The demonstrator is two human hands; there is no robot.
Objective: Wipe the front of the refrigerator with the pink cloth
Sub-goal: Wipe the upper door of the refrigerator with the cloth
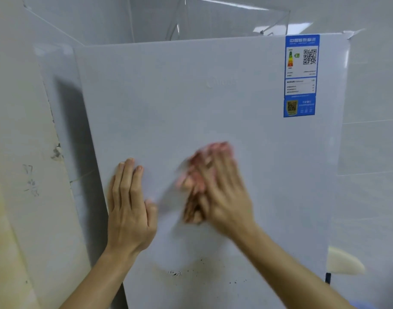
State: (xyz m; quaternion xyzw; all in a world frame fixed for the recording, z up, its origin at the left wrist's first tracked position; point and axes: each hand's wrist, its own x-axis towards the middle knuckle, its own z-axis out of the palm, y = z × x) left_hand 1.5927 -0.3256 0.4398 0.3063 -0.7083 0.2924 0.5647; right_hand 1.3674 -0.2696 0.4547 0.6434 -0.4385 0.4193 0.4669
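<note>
The white refrigerator front (191, 103) fills the middle of the view. My right hand (222, 192) presses the pink cloth (197, 172) flat against the door at mid height; hand and cloth are blurred by motion, and the hand hides most of the cloth. My left hand (129, 210) lies flat on the door near its left edge, fingers straight and pointing up, holding nothing. Dark specks and a brownish smear (180, 273) mark the door below both hands.
A blue energy label (300, 74) is stuck at the door's top right. A scuffed cream wall (19, 175) stands close on the left, with a shadowed gap beside the fridge. Grey tiled wall (374, 141) runs to the right. A clear plastic item (231, 21) sits on top.
</note>
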